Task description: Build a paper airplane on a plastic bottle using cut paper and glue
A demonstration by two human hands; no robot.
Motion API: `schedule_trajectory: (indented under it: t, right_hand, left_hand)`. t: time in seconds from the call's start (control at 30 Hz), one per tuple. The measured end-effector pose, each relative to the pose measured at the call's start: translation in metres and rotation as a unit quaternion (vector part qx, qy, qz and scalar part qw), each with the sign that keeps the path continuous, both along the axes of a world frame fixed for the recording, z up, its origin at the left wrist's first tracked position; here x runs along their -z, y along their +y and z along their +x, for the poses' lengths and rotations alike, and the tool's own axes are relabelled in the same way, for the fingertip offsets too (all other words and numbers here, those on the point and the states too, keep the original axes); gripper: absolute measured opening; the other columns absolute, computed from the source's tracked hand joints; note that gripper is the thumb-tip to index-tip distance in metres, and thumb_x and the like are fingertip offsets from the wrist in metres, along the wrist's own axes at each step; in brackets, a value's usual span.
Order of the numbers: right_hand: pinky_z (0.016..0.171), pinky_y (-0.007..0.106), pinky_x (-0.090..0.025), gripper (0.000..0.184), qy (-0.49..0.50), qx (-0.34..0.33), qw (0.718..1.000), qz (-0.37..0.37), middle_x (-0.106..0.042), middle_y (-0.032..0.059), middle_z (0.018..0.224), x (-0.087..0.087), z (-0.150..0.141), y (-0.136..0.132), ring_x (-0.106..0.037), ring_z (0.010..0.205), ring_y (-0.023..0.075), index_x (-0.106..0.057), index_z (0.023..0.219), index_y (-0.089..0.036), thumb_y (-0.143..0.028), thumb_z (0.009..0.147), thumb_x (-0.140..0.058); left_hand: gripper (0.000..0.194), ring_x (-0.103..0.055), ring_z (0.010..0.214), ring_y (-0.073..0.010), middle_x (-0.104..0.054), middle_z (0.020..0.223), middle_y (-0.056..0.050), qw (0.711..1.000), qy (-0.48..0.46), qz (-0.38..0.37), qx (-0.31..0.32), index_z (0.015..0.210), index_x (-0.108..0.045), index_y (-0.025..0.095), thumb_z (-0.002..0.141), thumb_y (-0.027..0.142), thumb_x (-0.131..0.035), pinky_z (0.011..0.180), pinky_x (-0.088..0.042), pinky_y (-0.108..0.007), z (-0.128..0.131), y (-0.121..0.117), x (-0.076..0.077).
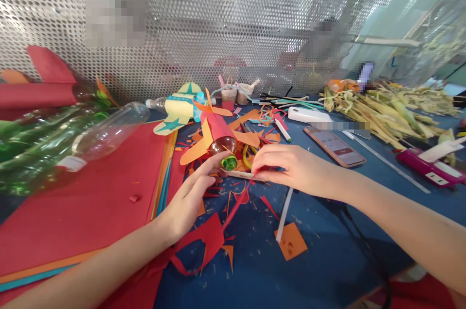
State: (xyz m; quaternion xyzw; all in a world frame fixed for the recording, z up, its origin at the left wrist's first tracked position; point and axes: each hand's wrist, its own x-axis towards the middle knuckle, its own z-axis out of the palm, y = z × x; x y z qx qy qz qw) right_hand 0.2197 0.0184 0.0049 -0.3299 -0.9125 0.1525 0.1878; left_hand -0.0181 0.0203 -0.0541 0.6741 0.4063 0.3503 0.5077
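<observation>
My left hand (192, 190) and my right hand (291, 168) meet over the blue table (327, 260). Together they pinch a thin pale stick (243, 174), one hand at each end. Just behind the stick lies a bottle rocket (218, 134) wrapped in red paper with orange fins and a green cap pointing toward me. A second rocket (180, 110), yellow with teal stars, lies farther back. Red and orange paper scraps (291, 241) litter the table under my hands.
A stack of red, orange and teal paper sheets (91, 202) covers the left. Clear and green plastic bottles (65, 144) lie on it. A phone (335, 146), a white marker (282, 129), a pink case (429, 168) and dried corn husks (393, 105) lie right. Perforated metal screen (218, 18) stands behind.
</observation>
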Motion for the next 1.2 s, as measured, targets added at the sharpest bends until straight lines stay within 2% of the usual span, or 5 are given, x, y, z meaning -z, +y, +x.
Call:
schedule_trajectory:
  t: [0.2, 0.47, 0.67, 0.87, 1.2]
  right_hand:
    - [0.070, 0.027, -0.045, 0.012, 0.007, 0.024, 0.995, 0.094, -0.063, 0.0050, 0.085, 0.011, -0.010, 0.007, -0.058, 0.078, 0.0156, -0.063, 0.086, -0.015, -0.024, 0.091, -0.057]
    - [0.067, 0.027, -0.044, 0.021, 0.001, 0.085, 0.983, 0.163, -0.065, 0.0052, 0.079, 0.025, -0.013, 0.008, -0.060, 0.074, 0.0170, -0.063, 0.085, -0.014, -0.028, 0.094, -0.050]
    - [0.063, 0.026, -0.043, 0.020, -0.014, 0.086, 0.979, 0.186, -0.066, 0.0029, 0.077, 0.027, -0.019, 0.007, -0.061, 0.072, 0.0163, -0.064, 0.082, -0.015, -0.028, 0.092, -0.054]
    - [0.060, 0.025, -0.041, 0.024, -0.020, 0.097, 0.972, 0.214, -0.066, 0.0030, 0.074, 0.030, -0.022, 0.005, -0.060, 0.069, 0.0158, -0.064, 0.078, -0.014, -0.030, 0.093, -0.053]
    - [0.057, 0.027, -0.039, 0.022, -0.044, 0.116, 0.967, 0.224, -0.066, 0.0024, 0.070, 0.031, -0.025, 0.005, -0.061, 0.068, 0.0157, -0.064, 0.074, -0.016, -0.025, 0.091, -0.054]
  left_hand:
    - [0.047, -0.043, 0.126, -0.0257, -0.051, 0.136, 0.003, 0.998, -0.054, -0.042, 0.011, 0.130, -0.049, 0.030, 0.093, 0.040, -0.022, 0.108, -0.031, -0.042, 0.000, 0.001, 0.005]
    - [0.062, -0.049, 0.122, -0.0295, -0.059, 0.128, 0.000, 0.996, -0.072, -0.060, -0.003, 0.124, -0.055, 0.030, 0.089, 0.064, -0.016, 0.105, -0.036, -0.046, 0.005, -0.005, -0.004]
    - [0.048, -0.043, 0.127, -0.0276, -0.054, 0.135, 0.001, 0.999, 0.014, 0.042, -0.002, 0.124, -0.054, 0.031, 0.090, 0.058, -0.031, 0.108, -0.032, -0.043, 0.002, -0.004, -0.006]
    - [0.045, -0.052, 0.119, -0.0259, -0.057, 0.130, -0.002, 0.997, 0.054, 0.046, -0.002, 0.124, -0.051, 0.029, 0.086, 0.053, -0.048, 0.099, -0.044, -0.039, 0.003, -0.004, -0.010]
    - [0.038, -0.057, 0.114, -0.0232, -0.061, 0.122, 0.000, 0.990, 0.086, 0.100, -0.038, 0.120, -0.054, 0.032, 0.083, 0.037, -0.060, 0.103, -0.041, -0.039, 0.009, 0.000, 0.000]
